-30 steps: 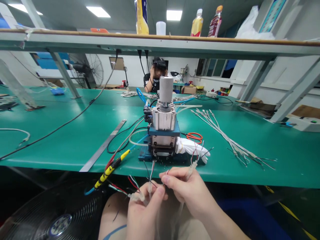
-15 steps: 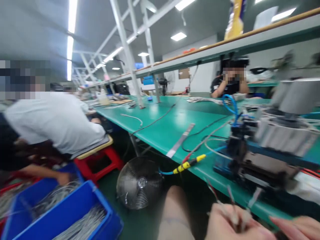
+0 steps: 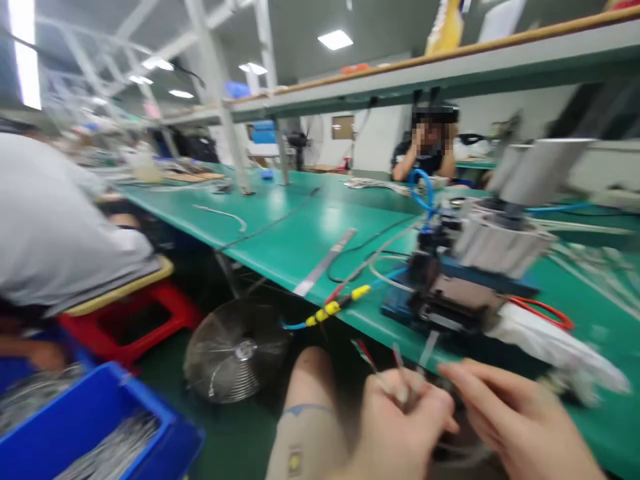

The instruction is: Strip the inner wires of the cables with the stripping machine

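The left hand (image 3: 400, 420) has its fingers curled tightly round thin cables, whose wires (image 3: 365, 353) poke up beyond the grip at eleven o'clock, red among them. Holding them low on the sheath seems meant to leave the ends exposed. Just beside it, at three o'clock, the right hand (image 3: 515, 413) has its thumb and forefinger drawn narrow; blur means I cannot tell whether anything is pinched there.

From the hands, the pneumatic press (image 3: 470, 267) stands at twelve to one, near the edge of the worktop (image 3: 265, 247), probably to be within easy reach. A white bundle (image 3: 555, 340) lies against its near right side at two, with orange scissor handles (image 3: 545, 310) just behind. At ten to eleven, a yellow-and-black taped piece (image 3: 330, 309) overhangs the edge, perhaps because its blue line runs below; a metal strip (image 3: 325, 263) lies beyond. Lower, towards nine, are a fan (image 3: 240, 353) and a blue bin (image 3: 145, 397) gathering grey cables.
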`<state>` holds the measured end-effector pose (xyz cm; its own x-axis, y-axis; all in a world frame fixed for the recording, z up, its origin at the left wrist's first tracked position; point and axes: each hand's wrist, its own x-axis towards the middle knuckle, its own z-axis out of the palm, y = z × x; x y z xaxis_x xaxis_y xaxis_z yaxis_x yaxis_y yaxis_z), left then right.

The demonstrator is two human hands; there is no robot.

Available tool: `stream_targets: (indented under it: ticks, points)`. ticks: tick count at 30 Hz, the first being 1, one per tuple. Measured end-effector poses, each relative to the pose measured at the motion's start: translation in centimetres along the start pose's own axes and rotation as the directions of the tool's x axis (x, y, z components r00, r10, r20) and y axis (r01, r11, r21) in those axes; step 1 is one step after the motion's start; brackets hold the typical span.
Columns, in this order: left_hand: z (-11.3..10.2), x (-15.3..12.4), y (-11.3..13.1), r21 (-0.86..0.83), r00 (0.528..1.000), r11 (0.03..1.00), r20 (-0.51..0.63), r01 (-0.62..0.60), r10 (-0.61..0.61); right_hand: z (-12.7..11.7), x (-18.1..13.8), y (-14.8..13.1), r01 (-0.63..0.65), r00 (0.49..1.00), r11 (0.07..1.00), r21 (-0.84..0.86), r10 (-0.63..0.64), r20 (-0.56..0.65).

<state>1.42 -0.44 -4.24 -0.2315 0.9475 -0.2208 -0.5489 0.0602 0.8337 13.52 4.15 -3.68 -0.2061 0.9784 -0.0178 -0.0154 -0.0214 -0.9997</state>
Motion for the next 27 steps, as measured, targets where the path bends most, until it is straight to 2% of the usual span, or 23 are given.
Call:
stream_targets:
  ticks: [2,5,10,18,27]
  points:
    - [0.2,0.3,1.4,0.071,0.998,0.996,0.046,-0.051,0.048,0.4,-0.2,-0.8,-0.045,0.998,0.995,0.094,0.048,-0.031]
    - [0.2,1.0,2.4,0.103,0.995,0.992,0.073,-0.071,0.064,1.1,0.3,-1.8,-0.034,0.999,0.986,0.163,0.040,-0.034]
    - [0.1,1.2,1.6,0.070,0.997,0.995,0.048,-0.069,0.066,1.3,0.4,-2.5,-0.044,0.998,0.973,0.226,0.055,-0.041]
    - [-0.1,2.0,1.1,0.082,0.990,0.989,0.076,-0.123,0.117,1.1,0.5,-2.0,-0.054,0.998,0.958,0.282,0.063,-0.023]
    - [2.8,4.5,2.4,0.106,0.984,0.978,0.001,-0.179,0.180,-1.2,0.6,-1.7,0.025,0.991,0.956,0.293,0.014,-0.130]
